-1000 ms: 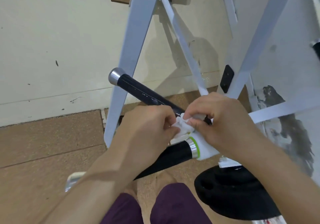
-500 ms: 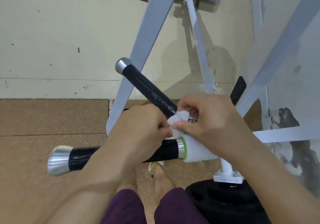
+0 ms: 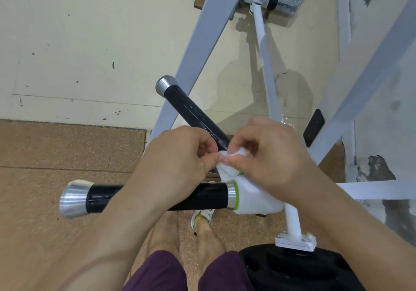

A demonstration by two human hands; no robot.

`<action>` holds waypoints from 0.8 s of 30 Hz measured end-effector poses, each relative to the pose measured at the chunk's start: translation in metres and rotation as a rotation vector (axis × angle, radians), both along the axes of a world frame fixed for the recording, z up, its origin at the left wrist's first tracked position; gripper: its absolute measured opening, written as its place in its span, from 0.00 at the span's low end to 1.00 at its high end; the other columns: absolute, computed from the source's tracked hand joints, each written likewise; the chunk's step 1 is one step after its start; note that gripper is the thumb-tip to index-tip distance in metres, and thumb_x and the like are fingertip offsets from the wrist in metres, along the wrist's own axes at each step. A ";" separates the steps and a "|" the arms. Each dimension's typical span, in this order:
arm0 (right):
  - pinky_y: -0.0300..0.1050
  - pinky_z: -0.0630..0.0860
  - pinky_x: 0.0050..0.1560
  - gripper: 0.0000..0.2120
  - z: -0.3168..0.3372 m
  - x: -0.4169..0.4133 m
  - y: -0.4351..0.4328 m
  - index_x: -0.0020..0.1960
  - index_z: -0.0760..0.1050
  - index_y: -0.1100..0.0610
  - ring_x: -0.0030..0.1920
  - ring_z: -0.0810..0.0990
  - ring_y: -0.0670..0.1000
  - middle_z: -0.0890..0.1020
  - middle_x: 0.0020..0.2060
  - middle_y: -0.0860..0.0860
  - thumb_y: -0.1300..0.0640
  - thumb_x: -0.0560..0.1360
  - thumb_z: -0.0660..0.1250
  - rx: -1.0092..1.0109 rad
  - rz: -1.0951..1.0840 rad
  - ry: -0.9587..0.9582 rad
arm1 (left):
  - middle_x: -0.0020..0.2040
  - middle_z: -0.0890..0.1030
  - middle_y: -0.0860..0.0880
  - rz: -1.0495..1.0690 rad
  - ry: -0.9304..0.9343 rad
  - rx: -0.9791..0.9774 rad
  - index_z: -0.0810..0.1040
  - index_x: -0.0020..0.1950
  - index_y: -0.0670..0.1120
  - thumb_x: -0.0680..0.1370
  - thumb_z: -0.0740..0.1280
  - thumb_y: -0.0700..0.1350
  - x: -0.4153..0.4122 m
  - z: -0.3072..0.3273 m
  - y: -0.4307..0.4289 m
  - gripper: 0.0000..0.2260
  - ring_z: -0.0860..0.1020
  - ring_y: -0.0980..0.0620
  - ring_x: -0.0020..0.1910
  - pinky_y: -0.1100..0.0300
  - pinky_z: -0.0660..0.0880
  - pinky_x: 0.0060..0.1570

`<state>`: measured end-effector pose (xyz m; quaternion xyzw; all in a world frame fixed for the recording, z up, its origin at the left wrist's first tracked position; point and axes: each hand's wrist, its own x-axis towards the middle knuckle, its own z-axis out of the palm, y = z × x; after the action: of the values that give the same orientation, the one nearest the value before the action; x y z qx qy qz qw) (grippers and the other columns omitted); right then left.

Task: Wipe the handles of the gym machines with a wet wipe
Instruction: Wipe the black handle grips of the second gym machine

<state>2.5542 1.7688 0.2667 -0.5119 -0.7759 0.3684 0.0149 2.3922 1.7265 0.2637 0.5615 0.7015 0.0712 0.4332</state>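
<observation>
Two black handles with silver end caps stick out from a white machine hub. The near handle runs left, partly hidden under my left forearm. The far handle slants up and left. A small crumpled white wet wipe sits just above the hub, where the two handles meet. My left hand pinches its left edge with fingertips. My right hand pinches it from the right, and its palm covers part of the hub.
Grey-white frame bars cross behind the handles against a cream wall. A thin white rod rises to a metal bracket at the top. A black weight plate lies at lower right. Cork-coloured floor, my legs and a shoe are below.
The view has shifted, so the near handle's silver cap now shows fully at left. Both hands stay on the wipe at the hub, and the wipe looks pulled out a little between the fingers.
</observation>
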 end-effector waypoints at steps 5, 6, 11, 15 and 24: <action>0.28 0.67 0.32 0.09 -0.003 0.005 0.001 0.32 0.79 0.47 0.32 0.74 0.40 0.78 0.28 0.42 0.55 0.67 0.77 -0.116 -0.274 0.087 | 0.35 0.79 0.57 -0.022 0.033 0.004 0.78 0.41 0.54 0.71 0.72 0.57 0.006 -0.002 0.000 0.08 0.76 0.62 0.36 0.68 0.66 0.32; 0.29 0.68 0.32 0.08 -0.005 0.000 0.001 0.32 0.79 0.48 0.31 0.74 0.40 0.78 0.28 0.43 0.55 0.67 0.76 -0.089 -0.273 0.078 | 0.35 0.79 0.57 -0.030 0.053 0.018 0.78 0.40 0.54 0.72 0.71 0.57 0.006 -0.001 -0.001 0.08 0.76 0.61 0.37 0.67 0.66 0.32; 0.35 0.67 0.35 0.06 -0.001 -0.001 -0.010 0.35 0.80 0.52 0.33 0.72 0.41 0.74 0.32 0.43 0.56 0.67 0.76 0.074 -0.086 0.004 | 0.36 0.79 0.57 -0.019 0.082 0.027 0.78 0.40 0.54 0.71 0.70 0.57 0.006 0.000 -0.003 0.08 0.76 0.59 0.37 0.61 0.71 0.35; 0.32 0.65 0.36 0.05 0.004 0.000 -0.009 0.36 0.80 0.51 0.35 0.72 0.43 0.75 0.33 0.44 0.55 0.68 0.75 0.035 -0.098 -0.038 | 0.36 0.79 0.56 -0.036 0.099 0.028 0.78 0.40 0.54 0.73 0.69 0.55 0.009 0.000 -0.001 0.07 0.76 0.58 0.38 0.63 0.68 0.33; 0.30 0.64 0.37 0.07 0.007 -0.001 -0.008 0.34 0.79 0.50 0.34 0.71 0.40 0.75 0.31 0.42 0.56 0.69 0.75 0.011 -0.077 -0.060 | 0.36 0.79 0.57 0.028 0.112 0.048 0.76 0.40 0.54 0.73 0.70 0.57 0.009 -0.003 -0.004 0.08 0.76 0.58 0.37 0.60 0.72 0.34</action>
<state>2.5532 1.7610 0.2735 -0.5521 -0.7578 0.3476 0.0085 2.4015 1.7223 0.2606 0.5650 0.7305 0.0623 0.3786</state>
